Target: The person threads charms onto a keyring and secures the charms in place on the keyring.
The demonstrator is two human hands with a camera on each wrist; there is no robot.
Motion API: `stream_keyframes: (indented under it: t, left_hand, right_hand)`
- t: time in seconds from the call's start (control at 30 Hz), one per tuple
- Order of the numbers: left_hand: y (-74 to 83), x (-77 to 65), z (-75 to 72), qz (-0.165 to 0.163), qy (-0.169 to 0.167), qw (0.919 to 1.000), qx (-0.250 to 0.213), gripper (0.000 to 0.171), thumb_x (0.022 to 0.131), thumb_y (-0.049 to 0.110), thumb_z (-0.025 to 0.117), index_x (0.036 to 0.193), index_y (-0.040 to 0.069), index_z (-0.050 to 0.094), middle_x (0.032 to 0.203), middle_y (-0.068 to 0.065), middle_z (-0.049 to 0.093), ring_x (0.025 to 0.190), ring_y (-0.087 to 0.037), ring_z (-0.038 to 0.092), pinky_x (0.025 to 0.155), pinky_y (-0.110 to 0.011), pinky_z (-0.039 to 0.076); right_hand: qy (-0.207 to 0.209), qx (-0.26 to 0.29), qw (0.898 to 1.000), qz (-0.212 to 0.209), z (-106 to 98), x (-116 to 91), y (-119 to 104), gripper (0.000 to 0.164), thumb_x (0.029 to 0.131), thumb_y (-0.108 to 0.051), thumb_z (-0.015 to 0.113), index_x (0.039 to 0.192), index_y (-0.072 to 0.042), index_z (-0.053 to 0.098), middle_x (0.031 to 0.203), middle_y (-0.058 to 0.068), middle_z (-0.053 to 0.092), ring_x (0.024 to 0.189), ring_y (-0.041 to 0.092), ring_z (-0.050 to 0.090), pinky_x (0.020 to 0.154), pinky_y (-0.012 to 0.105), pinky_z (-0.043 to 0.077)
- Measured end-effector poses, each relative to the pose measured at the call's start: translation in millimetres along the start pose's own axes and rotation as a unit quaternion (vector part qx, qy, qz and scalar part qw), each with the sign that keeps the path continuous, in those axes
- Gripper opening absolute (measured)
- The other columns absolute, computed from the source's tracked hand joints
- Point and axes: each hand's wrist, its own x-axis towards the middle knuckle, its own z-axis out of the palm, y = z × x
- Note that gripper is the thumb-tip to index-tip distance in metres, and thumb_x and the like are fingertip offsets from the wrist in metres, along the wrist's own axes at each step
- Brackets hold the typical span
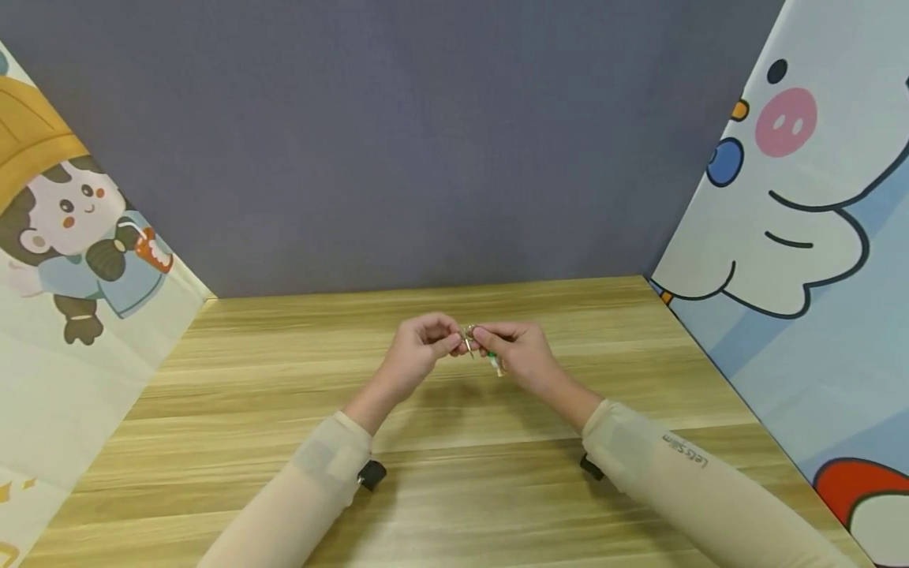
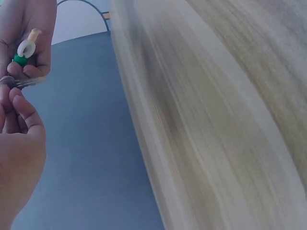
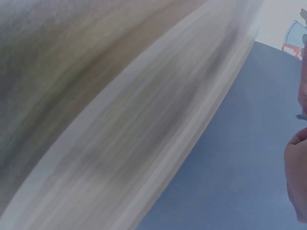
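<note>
Both hands meet above the middle of the table over a small keychain. Thin metal pieces that look like keys [image 1: 469, 345] stick out between the fingertips. My left hand [image 1: 417, 351] pinches the metal part from the left, thumb on top. From the other side my right hand [image 1: 525, 356] pinches the keychain's ring end with thumb and fingers. A small charm [image 2: 26, 49], with a green bead, a white ring and a beige tip, hangs under the right hand. Fingers cover most of the ring. In the right wrist view only a metal tip [image 3: 301, 117] shows.
A wood-grain table [image 1: 454, 505] lies beneath the hands. Behind it rises a grey-blue panel [image 1: 426, 142]. Cartoon-printed panels stand at the left [image 1: 85, 260] and right [image 1: 788, 237]. Dark wrist devices [image 1: 372, 475] show at the sleeve cuffs.
</note>
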Motion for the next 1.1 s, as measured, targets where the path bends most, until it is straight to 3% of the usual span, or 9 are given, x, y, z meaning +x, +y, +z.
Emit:
stream_keyframes:
  t: [0.1, 0.23, 0.37, 0.47, 0.6, 0.73, 0.93, 1.1]
  left_hand:
    - [-0.1, -0.2, 1.5, 0.003, 0.004, 1.0, -0.002, 0.004, 0.102, -0.002, 0.065, 0.1, -0.005, 0.068, 0.087, -0.002, 0.077, 0.083, -0.013, 0.071, 0.084, -0.029, 0.062]
    - [1.1, -0.7, 2.3, 0.003, 0.003, 0.9996, 0.027, 0.005, 0.103, 0.0, 0.065, 0.104, -0.004, 0.069, 0.093, -0.012, 0.079, 0.085, -0.017, 0.072, 0.086, -0.037, 0.063]
    - [3.5, -2.3, 1.2, 0.013, -0.005, 0.9964, 0.084, 0.006, 0.103, 0.004, 0.067, 0.106, 0.0, 0.07, 0.097, -0.017, 0.079, 0.086, -0.019, 0.072, 0.083, -0.04, 0.063]
    - [4.6, -3.4, -0.1, 0.028, -0.011, 0.99, 0.138, 0.007, 0.104, 0.009, 0.068, 0.107, 0.005, 0.073, 0.096, -0.012, 0.079, 0.084, -0.016, 0.072, 0.078, -0.035, 0.062]
    - [5.7, -4.5, -1.7, 0.048, -0.025, 0.9781, 0.201, 0.008, 0.103, 0.014, 0.07, 0.108, 0.009, 0.075, 0.095, -0.005, 0.079, 0.084, -0.016, 0.073, 0.076, -0.029, 0.061]
    - [7.1, -5.3, -3.3, 0.059, -0.046, 0.9711, 0.227, 0.009, 0.104, 0.014, 0.07, 0.109, 0.009, 0.075, 0.095, -0.004, 0.079, 0.082, -0.016, 0.073, 0.072, -0.027, 0.059]
    - [7.9, -6.0, -6.0, 0.067, -0.064, 0.9653, 0.244, 0.008, 0.104, 0.008, 0.068, 0.102, 0.004, 0.074, 0.087, -0.004, 0.077, 0.075, -0.011, 0.069, 0.062, -0.026, 0.054]
    - [7.5, -6.0, -7.6, 0.064, -0.057, 0.9694, 0.23, 0.008, 0.102, 0.005, 0.069, 0.097, 0.004, 0.074, 0.083, -0.004, 0.076, 0.073, -0.012, 0.068, 0.06, -0.025, 0.052]
  right_hand:
    - [0.002, 0.006, 1.0, 0.002, 0, -1, -2, 0.024, 0.103, -0.013, 0.072, 0.116, 0.005, 0.079, 0.09, 0.002, 0.082, 0.079, 0.01, 0.073, 0.073, 0.024, 0.063]
    - [0.006, -0.013, 1.0, 0.007, -3, 0, -3, 0.023, 0.102, -0.015, 0.073, 0.114, 0.003, 0.08, 0.087, -0.001, 0.081, 0.07, 0.008, 0.067, 0.061, 0.02, 0.056]
    - [-0.01, -0.049, 0.999, -0.003, -8, 0, -5, 0.021, 0.103, -0.016, 0.072, 0.111, 0.001, 0.081, 0.083, -0.001, 0.079, 0.058, 0.006, 0.055, 0.049, 0.018, 0.044]
    - [-0.019, -0.078, 0.997, -0.005, -10, 0, -7, 0.021, 0.104, -0.018, 0.071, 0.109, -0.002, 0.083, 0.083, 0.0, 0.078, 0.052, 0.006, 0.048, 0.046, 0.019, 0.039]
    - [-0.026, -0.121, 0.992, -0.017, -12, 0, -9, 0.019, 0.104, -0.018, 0.071, 0.108, -0.004, 0.084, 0.087, 0.008, 0.08, 0.061, 0.011, 0.056, 0.052, 0.021, 0.043]
    - [-0.04, -0.151, 0.987, -0.04, -12, -1, -9, 0.018, 0.104, -0.016, 0.071, 0.107, -0.004, 0.084, 0.091, 0.012, 0.081, 0.076, 0.021, 0.065, 0.061, 0.024, 0.05]
    - [-0.075, -0.179, 0.979, -0.059, -12, 0, -7, 0.018, 0.104, -0.015, 0.07, 0.105, -0.004, 0.084, 0.09, 0.014, 0.08, 0.077, 0.021, 0.067, 0.063, 0.025, 0.053]
    - [-0.082, -0.197, 0.974, -0.074, -11, 0, -9, 0.018, 0.104, -0.015, 0.069, 0.107, -0.005, 0.084, 0.091, 0.014, 0.081, 0.078, 0.022, 0.069, 0.065, 0.026, 0.056]
